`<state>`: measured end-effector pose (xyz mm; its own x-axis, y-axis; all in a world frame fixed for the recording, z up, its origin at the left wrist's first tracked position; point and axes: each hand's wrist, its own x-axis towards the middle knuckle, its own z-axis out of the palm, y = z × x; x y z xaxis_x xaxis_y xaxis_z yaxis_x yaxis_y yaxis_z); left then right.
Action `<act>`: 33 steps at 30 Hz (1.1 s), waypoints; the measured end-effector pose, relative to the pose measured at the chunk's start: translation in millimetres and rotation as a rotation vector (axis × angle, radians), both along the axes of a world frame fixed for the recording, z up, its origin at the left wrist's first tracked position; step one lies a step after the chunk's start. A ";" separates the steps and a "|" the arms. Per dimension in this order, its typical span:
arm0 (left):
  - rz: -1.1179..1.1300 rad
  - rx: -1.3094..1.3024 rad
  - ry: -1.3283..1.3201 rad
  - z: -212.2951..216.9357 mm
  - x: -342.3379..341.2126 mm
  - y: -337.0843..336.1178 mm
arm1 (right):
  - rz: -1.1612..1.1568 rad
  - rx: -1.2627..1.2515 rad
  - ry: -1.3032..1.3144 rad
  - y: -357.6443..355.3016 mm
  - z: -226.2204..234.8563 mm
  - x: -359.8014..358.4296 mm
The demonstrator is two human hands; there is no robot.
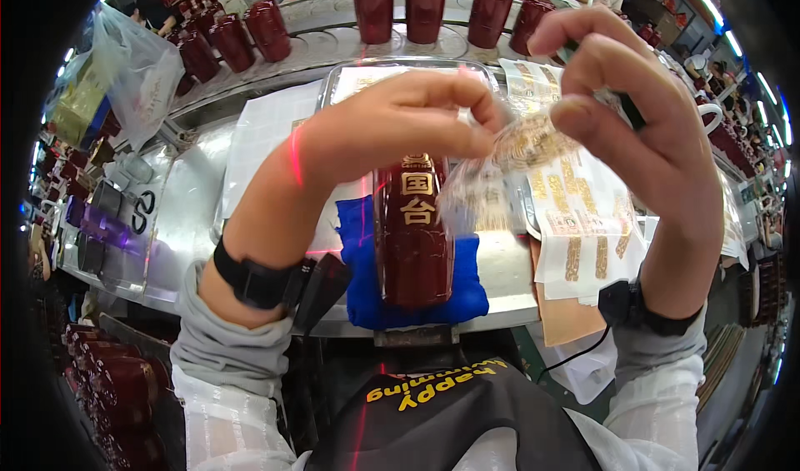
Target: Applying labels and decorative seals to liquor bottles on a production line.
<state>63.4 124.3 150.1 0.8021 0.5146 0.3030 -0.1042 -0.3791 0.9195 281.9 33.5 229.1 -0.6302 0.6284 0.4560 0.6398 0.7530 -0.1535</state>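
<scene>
- The left hand has its thumb and finger closed together at the near edge of a clear film with gold print; the contact is blurred, but it looks like a pinch.
- The right hand is curved, its thumb apart from the upper fingers. The film reaches toward its thumb; I cannot tell whether it grips.
- The film hangs between the hands, above and right of the dark red bottle, which lies on a blue cloth at the counter's near edge, gold characters facing up.
- The film looks thin and limp, so an uneven pull from the two hands could crease it or tear the gold print.
- Its loose lower part hangs close beside the bottle; if it is tacky, a dip of the hands could make it catch crooked on the glossy side.
- The bottle is round-shouldered and no hand steadies it, so a knock from a wrist could roll it on the cloth.
- Printed sheets lie to the right, below the right hand; a trailing wristband or cable could drag them askew.
- More bottles stand on the conveyor behind, well apart from the work.
</scene>
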 end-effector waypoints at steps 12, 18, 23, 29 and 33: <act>0.241 -0.451 0.209 -74.1 -67.8 -84.7 | -0.255 -0.477 0.604 -58.5 -162.7 -23.2; 0.323 -0.122 0.345 -65.7 -72.9 -87.6 | -0.282 -0.410 0.615 -64.7 -162.3 -19.0; 0.308 0.085 0.425 -52.9 -81.1 -84.5 | -0.264 -0.404 0.650 -65.7 -145.3 -4.6; 0.368 -0.395 0.223 -88.6 -69.4 -73.1 | -0.338 -0.463 0.661 -55.9 -169.4 -5.2; 0.336 -0.409 0.193 -99.2 -73.1 -75.0 | -0.326 -0.436 0.641 -52.3 -177.7 -6.1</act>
<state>-9.7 49.4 50.8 0.5952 0.7958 -0.1113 0.1457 0.0293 0.9889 275.8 -18.8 51.4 -0.0880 0.9372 0.3376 0.5047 0.3342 -0.7960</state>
